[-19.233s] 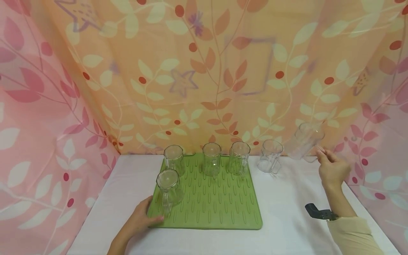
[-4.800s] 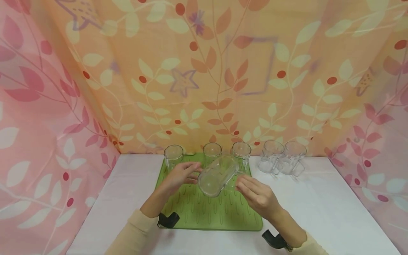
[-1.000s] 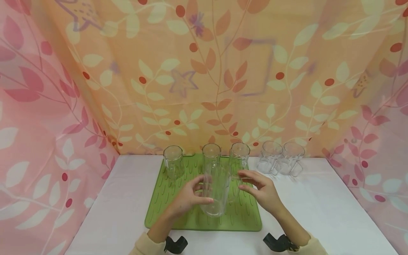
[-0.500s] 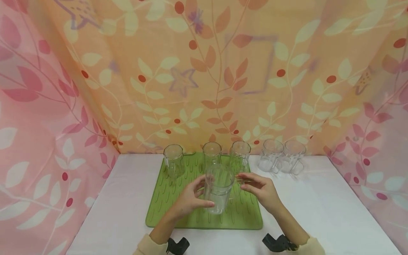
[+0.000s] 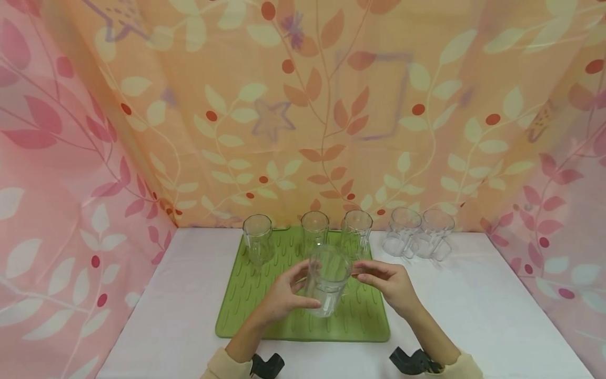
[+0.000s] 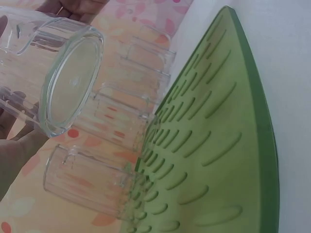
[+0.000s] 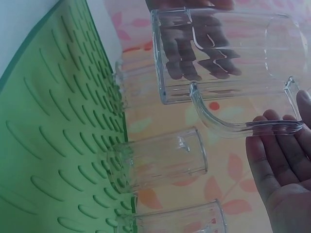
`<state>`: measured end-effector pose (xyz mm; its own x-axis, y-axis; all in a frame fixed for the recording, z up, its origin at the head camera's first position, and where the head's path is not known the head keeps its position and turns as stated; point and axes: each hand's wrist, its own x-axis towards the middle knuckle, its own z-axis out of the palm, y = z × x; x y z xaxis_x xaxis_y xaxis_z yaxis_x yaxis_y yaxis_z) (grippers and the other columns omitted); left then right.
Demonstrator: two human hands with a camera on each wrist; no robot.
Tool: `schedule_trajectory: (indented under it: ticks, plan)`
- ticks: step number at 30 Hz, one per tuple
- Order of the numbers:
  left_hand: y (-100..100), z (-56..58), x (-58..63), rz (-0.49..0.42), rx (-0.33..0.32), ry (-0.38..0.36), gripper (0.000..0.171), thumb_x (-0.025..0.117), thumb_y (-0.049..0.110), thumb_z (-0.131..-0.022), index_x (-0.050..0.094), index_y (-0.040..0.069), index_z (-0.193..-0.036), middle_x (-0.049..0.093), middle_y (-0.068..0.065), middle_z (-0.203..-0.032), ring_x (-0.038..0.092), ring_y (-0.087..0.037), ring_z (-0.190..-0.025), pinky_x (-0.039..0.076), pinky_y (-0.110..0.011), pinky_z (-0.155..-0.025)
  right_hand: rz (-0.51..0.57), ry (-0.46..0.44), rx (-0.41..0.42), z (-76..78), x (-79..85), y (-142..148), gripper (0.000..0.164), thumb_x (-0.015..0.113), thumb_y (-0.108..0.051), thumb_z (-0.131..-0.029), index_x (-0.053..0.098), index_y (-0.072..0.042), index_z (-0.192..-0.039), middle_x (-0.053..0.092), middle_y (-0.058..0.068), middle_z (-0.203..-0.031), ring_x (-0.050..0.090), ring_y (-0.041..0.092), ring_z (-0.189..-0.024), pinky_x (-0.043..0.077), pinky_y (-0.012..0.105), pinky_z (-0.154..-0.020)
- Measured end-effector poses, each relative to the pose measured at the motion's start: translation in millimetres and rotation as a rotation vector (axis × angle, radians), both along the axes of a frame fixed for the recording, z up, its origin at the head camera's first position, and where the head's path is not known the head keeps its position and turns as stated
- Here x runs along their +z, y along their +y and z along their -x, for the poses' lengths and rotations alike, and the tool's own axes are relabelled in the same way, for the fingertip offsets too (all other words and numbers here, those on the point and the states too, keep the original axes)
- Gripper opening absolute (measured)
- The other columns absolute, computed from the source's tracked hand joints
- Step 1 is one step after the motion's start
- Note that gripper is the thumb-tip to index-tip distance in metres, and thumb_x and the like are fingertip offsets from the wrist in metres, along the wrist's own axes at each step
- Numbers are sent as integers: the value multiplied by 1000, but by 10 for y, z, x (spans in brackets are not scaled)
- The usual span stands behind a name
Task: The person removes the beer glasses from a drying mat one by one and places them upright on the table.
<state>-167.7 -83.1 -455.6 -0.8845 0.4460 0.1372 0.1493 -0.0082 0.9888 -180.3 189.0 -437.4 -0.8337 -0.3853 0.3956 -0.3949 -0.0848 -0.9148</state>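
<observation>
I've got the glass mug (image 5: 330,281) already up off the green mat (image 5: 303,331), slightly tilted above its middle, so it's mid-handling, not resting. Left hand (image 5: 286,292) half-closed round it; right hand (image 5: 390,281) pinches the handle (image 7: 233,128).

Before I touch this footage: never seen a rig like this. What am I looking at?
No machine: a person is working bare-handed. The wide picture is taken from the head, looking forward and down; the two close ones come from the left and right wrists. The left hand wraps the body of a clear glass mug, while the right hand holds its handle, above a green mat. Three similar mugs stand along the mat's far edge; two more mugs stand to the right on the white surface.
</observation>
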Motion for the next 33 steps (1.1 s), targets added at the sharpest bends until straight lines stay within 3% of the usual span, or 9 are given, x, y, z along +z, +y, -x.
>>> schedule_trajectory:
  ticks: [5, 16, 29, 33]
  plan:
    - [33, 10, 2, -21, -10, 5, 88, 84, 12, -74, 37, 9, -148, 44, -13, -150, 41, -30, -140, 37, -35, -116, 0, 20, -7, 2, 15, 22, 26, 61, 6, -90, 60, 22, -110, 74, -9, -103, 72, 5, -94, 59, 21, -79]
    - [47, 1, -24, -34, -28, 14, 85, 85, 12, -73, 41, 8, -146, 47, -14, -148, 41, -30, -140, 35, -33, -117, -50, 30, 95, 31, 24, 112, 29, 58, 8, -91, 53, 28, -111, 73, -14, -106, 71, 3, -97, 58, 20, -82]
    - [62, 6, -44, -42, -36, 38, 85, 84, 12, -74, 41, 10, -147, 47, -13, -148, 41, -31, -140, 36, -30, -116, -138, 26, 78, 27, 51, 157, 27, 59, 6, -91, 58, 25, -110, 72, -17, -104, 70, 2, -96, 59, 21, -81]
    - [76, -4, -60, -45, -27, 66, 85, 83, 9, -74, 41, 9, -147, 47, -14, -147, 42, -34, -139, 38, -22, -113, -117, 52, 78, 18, 50, 154, 25, 59, 7, -90, 58, 25, -108, 73, -16, -104, 70, 2, -96, 59, 21, -81]
